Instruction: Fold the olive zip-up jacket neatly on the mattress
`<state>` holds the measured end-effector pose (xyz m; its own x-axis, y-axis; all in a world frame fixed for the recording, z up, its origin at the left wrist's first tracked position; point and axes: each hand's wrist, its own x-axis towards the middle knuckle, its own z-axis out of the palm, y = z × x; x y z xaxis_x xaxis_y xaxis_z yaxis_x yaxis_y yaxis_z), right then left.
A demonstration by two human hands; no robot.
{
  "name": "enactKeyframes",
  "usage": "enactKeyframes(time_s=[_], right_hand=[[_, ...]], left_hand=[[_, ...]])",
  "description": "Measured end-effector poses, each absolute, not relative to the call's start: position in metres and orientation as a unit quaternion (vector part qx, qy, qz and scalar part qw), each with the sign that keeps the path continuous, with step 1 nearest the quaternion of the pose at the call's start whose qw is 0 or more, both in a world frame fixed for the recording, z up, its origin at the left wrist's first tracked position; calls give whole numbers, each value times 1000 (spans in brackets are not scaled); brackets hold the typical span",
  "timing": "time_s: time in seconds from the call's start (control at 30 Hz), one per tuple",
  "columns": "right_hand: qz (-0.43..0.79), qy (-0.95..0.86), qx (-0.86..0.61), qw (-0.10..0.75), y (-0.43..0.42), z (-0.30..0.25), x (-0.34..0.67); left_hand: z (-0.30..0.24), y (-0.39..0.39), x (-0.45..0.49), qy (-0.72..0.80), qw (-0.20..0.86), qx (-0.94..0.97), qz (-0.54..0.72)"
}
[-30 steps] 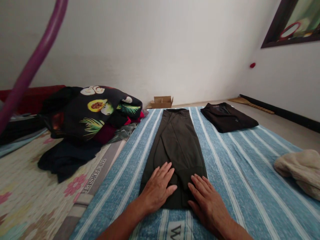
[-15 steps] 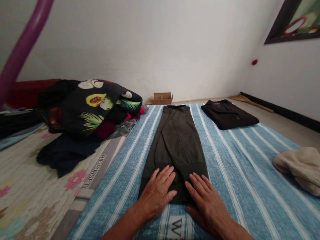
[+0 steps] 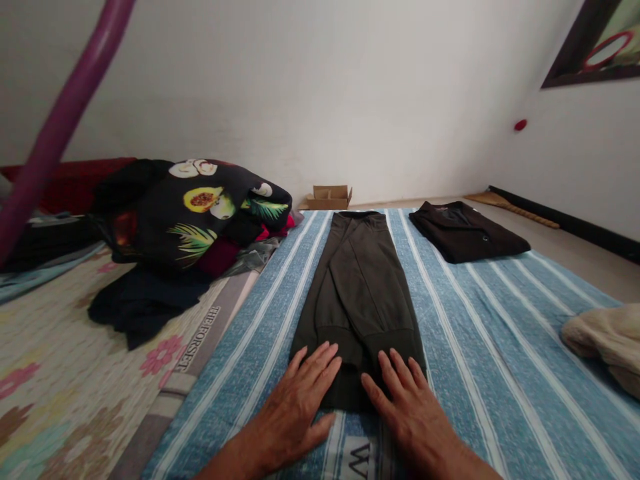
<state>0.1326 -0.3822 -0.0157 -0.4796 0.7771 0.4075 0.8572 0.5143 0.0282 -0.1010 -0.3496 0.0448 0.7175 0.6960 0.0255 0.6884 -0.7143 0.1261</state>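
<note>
A dark olive long-sleeved top (image 3: 367, 280) lies on the blue striped sheet (image 3: 260, 313), its sides folded in and both sleeves laid lengthwise toward me. My left hand (image 3: 300, 400) rests with spread fingers on the lower left corner of the top, near a sleeve cuff. On the lower right part, my right hand (image 3: 407, 403) lies flat, its fingertips over the other cuff and the hem. Neither hand grips the cloth. The top's collar is at the far end.
A folded dark brown garment (image 3: 465, 233) lies at the far right, and a beige cloth (image 3: 607, 340) at the right edge. Left is a clothes heap with a black fruit-print garment (image 3: 200, 213). A small cardboard box (image 3: 329, 197) stands by the wall. A purple pole (image 3: 65, 113) crosses the upper left.
My left hand has slid slightly left and toward me, its thumb now off the top onto the sheet. The right hand stays nearly in place. The view has shifted a little to the left.
</note>
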Motion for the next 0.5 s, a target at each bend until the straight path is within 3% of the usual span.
enactKeyframes(time_s=[0.5], right_hand=[[-239,-846,-410,241,-361,-31,143]], left_hand=[[41,-354,-104,354,-16,935,16]])
